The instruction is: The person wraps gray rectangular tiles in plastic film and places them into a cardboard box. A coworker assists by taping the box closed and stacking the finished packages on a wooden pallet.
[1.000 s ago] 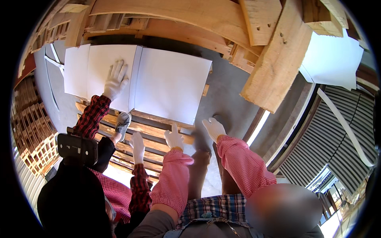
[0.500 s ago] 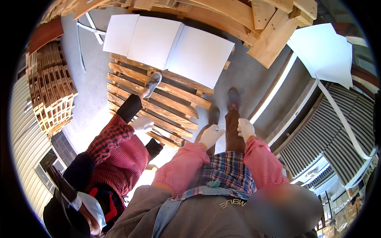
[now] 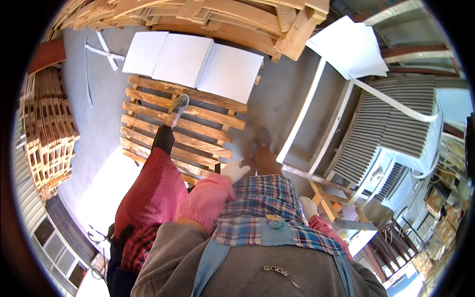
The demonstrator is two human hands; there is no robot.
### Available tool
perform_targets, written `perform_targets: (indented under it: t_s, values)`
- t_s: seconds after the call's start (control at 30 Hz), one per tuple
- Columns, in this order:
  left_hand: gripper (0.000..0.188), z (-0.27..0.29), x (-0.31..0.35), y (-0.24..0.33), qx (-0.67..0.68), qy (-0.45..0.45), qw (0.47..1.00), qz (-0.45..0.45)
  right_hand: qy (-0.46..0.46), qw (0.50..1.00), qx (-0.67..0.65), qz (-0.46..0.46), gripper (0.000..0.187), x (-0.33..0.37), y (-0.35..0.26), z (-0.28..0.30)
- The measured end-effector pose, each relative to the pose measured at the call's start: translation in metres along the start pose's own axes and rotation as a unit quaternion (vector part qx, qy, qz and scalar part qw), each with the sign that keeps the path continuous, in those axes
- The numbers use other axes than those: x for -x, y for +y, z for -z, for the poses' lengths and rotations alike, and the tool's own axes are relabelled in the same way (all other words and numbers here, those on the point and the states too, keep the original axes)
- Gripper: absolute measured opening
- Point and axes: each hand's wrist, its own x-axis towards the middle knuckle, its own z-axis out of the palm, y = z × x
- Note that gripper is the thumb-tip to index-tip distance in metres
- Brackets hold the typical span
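Observation:
My left hand (image 3: 234,171), in a white glove under a pink checked sleeve, hangs in front of my plaid apron, holding nothing, fingers apart. Close beyond it lies the near right corner of a slatted wooden pallet (image 3: 179,124). White flat sheets or panels (image 3: 184,59) lie in a row along the pallet's far side. My right hand (image 3: 308,208), also white-gloved, is low beside my right hip; its fingers are mostly hidden behind the apron. Nearest to it is a wooden frame (image 3: 324,200) of pale bars.
A co-worker's leg in red checked cloth (image 3: 148,190) reaches onto the pallet, shoe (image 3: 180,103) on the slats. Stacked pallets (image 3: 49,128) stand left, wooden pieces (image 3: 232,20) at the far side. To the right are long rails (image 3: 303,111), white sheets (image 3: 349,47) and ribbed grey panels (image 3: 381,119).
My right hand has dropped from in front of me to beside my hip. My view has shifted rightward, and the co-worker's gloved hand and head have left the picture.

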Motion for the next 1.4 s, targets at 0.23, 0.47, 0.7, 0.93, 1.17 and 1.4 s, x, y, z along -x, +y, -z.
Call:
perform_targets:
  t_s: [0.23, 0.47, 0.7, 0.93, 1.17, 1.4]
  values:
    - [0.068, -0.03, 0.021, 0.04, 0.038, -0.02, 0.991, -0.126, -0.043, 0.979, -0.097, -0.176, 0.026, 0.031, -0.078, 0.037]
    - [0.019, -0.036, 0.035, 0.133, 0.144, -0.071, 0.967, -0.2, 0.089, 0.88, -0.337, -0.323, 0.052, 0.043, -0.142, 0.113]
    - [0.025, -0.107, -0.018, 0.1, -0.217, -0.171, 0.939, -0.203, 0.122, 0.827, -0.388, -0.389, 0.056, 0.164, -0.099, 0.042]
    - [0.023, -0.228, -0.022, 0.126, -0.417, -0.246, 0.837, -0.256, 0.169, 0.741, -0.45, -0.469, 0.054, 0.28, -0.047, -0.029]
    - [0.015, -0.394, 0.079, 0.219, -0.42, -0.344, 0.793, -0.276, 0.225, 0.556, -0.565, -0.566, 0.057, 0.361, -0.034, -0.091]
    - [0.021, -0.479, 0.2, 0.282, -0.471, -0.4, 0.743, -0.257, 0.293, 0.373, -0.642, -0.603, 0.059, 0.371, -0.068, -0.179]
